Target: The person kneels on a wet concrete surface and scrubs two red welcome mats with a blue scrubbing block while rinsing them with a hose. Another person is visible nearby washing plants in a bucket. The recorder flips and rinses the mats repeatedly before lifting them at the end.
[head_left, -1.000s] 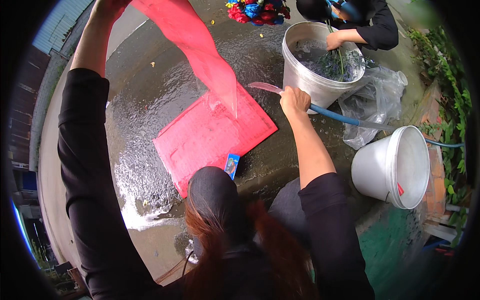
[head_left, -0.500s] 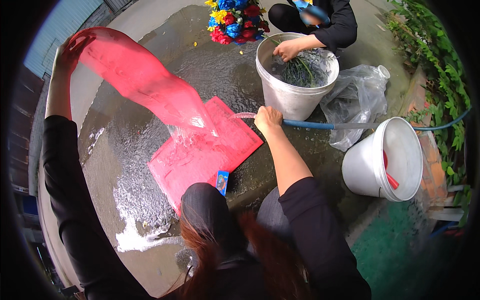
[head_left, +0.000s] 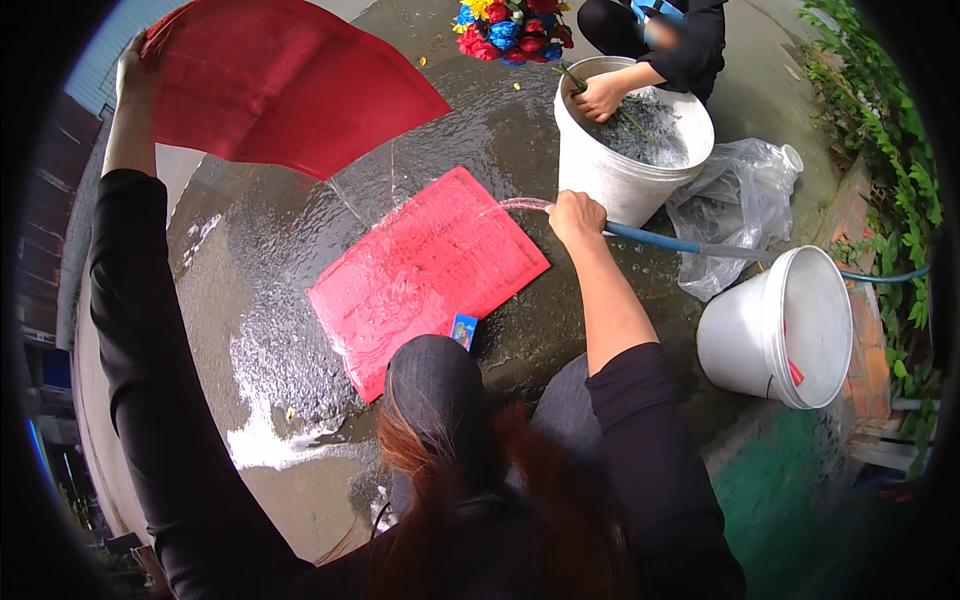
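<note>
Gripping the corner of a large red flexible plastic sheet (head_left: 280,85), the left hand (head_left: 133,75) holds it raised and tilted, water dripping from its lower edge. Below it, a second flat red plastic sheet (head_left: 425,275) lies on the wet concrete ground (head_left: 260,330), a small blue packet (head_left: 463,330) touching its near edge. The right hand (head_left: 575,215) is closed around a blue hose (head_left: 660,240) spraying that sheet. Another person's hand (head_left: 600,97) reaches into a white plastic bucket (head_left: 600,170); an empty white bucket (head_left: 775,325) lies tipped further right.
</note>
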### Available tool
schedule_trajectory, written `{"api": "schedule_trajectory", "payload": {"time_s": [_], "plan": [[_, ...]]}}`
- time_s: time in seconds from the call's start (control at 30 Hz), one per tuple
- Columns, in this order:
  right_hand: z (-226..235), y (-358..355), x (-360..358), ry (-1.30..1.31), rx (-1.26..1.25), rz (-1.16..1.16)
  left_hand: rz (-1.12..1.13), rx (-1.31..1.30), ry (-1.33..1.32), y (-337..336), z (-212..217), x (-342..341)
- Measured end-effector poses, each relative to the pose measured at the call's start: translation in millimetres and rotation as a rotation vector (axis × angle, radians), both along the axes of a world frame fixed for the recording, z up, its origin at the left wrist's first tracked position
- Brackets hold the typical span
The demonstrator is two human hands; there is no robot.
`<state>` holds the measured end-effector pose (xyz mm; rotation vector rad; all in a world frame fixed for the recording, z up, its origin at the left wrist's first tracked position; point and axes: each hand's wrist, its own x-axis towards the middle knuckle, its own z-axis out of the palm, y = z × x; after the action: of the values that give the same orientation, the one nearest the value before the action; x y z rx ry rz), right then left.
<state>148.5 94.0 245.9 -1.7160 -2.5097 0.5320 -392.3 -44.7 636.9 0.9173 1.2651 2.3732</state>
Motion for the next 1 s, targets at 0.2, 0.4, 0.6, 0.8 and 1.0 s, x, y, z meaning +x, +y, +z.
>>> {"api": "schedule_trajectory", "payload": {"time_s": [0.2, 0.4, 0.6, 0.8, 1.0], "plan": [[-8, -1, -3, 0.001, 0.085, 0.018, 0.176, -0.176, 0.337, -28, -16, 51], [-10, 0, -5, -0.026, 0.052, -0.033, 0.381, -0.294, 0.344, -34, -31, 62], [-8, 1, -4, -0.018, -0.016, -0.019, -0.292, -0.172, 0.102, -42, -34, -55], [4, -6, 2, 0.012, -0.045, -0.017, -0.229, -0.118, 0.046, -33, -56, -40], [-3, -7, -2, 0.014, -0.064, -0.016, -0.006, 0.023, -0.027, -15, -63, 7]]}}
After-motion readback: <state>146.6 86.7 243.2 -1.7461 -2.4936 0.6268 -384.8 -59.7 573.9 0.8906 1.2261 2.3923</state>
